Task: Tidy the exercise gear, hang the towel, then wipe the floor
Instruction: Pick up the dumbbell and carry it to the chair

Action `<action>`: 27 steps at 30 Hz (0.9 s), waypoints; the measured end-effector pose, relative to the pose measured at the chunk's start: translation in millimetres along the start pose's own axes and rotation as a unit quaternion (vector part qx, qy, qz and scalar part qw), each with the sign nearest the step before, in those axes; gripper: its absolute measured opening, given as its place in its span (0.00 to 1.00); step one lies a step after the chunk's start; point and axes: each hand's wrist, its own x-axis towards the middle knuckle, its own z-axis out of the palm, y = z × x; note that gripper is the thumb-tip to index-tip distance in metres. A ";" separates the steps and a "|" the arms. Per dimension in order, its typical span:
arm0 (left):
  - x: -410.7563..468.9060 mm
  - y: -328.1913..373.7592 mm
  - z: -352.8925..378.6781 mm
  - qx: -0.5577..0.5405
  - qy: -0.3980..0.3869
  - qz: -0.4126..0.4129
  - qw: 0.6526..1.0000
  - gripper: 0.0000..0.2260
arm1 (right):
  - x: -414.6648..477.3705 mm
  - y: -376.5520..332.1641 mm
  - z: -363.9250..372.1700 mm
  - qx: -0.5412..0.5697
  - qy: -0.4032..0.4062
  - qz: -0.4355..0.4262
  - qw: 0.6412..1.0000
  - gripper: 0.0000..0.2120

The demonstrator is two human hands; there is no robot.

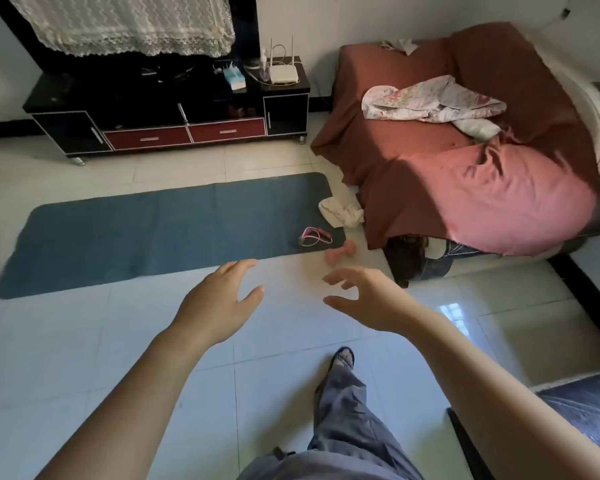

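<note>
Left hand [219,303], right hand [371,299] outstretched, fingers spread, empty.

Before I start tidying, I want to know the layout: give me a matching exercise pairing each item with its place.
Things:
1. pink band
2. pink dumbbell
3. white towel
4. floral blanket

Places:
A. on the sofa seat
B. on the bare tiles just off the mat's corner
C. on the mat's corner
D. on the floor against the sofa's drape

Pairs: 1-C, 2-B, 3-D, 4-A

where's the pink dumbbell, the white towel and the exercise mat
pink dumbbell [339,253], head view, middle of the handle
white towel [340,211], head view, centre of the crumpled heap
exercise mat [146,230], head view, bare middle of its surface
</note>
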 end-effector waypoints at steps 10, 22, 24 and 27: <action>215.4 76.8 5.5 0.029 -0.066 0.029 0.997 0.21 | 140.3 107.2 -104.9 -0.012 0.006 0.033 0.999 0.18; 398.4 76.2 -18.4 0.044 -0.107 0.036 0.993 0.20 | 308.6 144.1 -166.6 0.015 -0.056 0.072 0.996 0.17; 432.4 71.2 -16.4 0.051 -0.120 0.059 0.990 0.19 | 328.7 149.7 -171.8 0.018 -0.057 0.093 0.994 0.17; 481.6 70.6 -11.7 0.054 -0.158 0.099 0.981 0.19 | 349.3 161.3 -178.6 0.030 -0.034 0.156 0.987 0.17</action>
